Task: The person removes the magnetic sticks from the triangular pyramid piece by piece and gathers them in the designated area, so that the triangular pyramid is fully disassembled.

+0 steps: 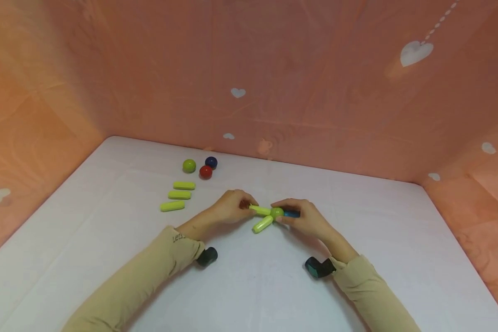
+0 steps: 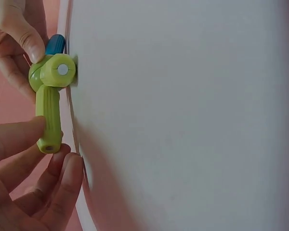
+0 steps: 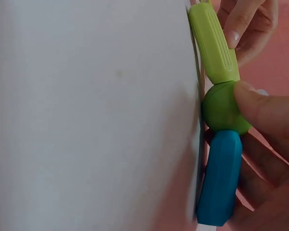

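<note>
A green ball (image 1: 276, 213) near the middle of the white table joins two yellow-green toy rods and a blue rod (image 3: 219, 178). My left hand (image 1: 233, 206) pinches one yellow-green rod (image 2: 49, 115) between thumb and fingers, on the ball's left. The second yellow-green rod (image 1: 263, 224) points toward me and to the left; the left wrist view shows it end-on, with a pale round spot at its tip. On the other side, my right hand (image 1: 306, 217) grips the ball, its thumb on the green surface. The blue rod runs under that palm, partly hidden in the head view.
At the back left lie a green ball (image 1: 189, 166), a red ball (image 1: 205, 172) and a dark blue ball (image 1: 211, 162). Three yellow-green rods (image 1: 179, 195) lie nearer, roughly parallel. Orange cloth (image 1: 249, 69) with white hearts stands around the white table (image 1: 240, 295).
</note>
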`<state>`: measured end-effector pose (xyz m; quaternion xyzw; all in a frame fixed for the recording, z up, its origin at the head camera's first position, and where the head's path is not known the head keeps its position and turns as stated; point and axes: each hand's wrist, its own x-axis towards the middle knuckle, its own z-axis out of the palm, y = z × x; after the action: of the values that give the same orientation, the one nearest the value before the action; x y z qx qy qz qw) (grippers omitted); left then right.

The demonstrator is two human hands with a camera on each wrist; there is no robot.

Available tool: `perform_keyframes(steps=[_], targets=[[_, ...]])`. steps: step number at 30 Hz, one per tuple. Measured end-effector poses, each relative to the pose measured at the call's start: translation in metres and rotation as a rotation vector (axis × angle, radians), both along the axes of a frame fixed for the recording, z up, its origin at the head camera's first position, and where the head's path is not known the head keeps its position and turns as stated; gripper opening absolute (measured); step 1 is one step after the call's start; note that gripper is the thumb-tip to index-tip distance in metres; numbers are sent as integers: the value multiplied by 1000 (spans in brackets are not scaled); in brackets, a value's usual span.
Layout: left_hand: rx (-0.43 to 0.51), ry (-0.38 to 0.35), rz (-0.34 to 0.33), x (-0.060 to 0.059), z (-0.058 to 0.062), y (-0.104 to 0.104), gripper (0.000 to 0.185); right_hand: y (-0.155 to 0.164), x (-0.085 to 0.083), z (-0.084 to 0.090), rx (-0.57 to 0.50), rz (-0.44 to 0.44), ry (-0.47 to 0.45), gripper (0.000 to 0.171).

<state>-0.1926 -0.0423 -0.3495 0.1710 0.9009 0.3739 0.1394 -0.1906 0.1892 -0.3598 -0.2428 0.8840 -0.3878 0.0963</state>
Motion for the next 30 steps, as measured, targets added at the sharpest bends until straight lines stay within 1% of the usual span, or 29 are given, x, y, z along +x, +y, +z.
perform_keyframes(steps=[7,10,17,21,27,30], targets=[[19,-17,15,0,-1,2,16,-5,1,1,18,-20,0,31],[1,-27,29,1,-2,3,16,-7,2,1,28,-16,5,31],[-58,-6,-10,2,-1,6,20,-7,2,2,21,-33,17,31],[-80,-22,-3,4,0,6,21,-8,2,2,19,-27,20,31],[-89,-56,5,5,3,2,24,-10,3,3,33,-14,28,31],[-94,-78,41,6,3,-5,25,-9,3,3,40,-20,27,31]])
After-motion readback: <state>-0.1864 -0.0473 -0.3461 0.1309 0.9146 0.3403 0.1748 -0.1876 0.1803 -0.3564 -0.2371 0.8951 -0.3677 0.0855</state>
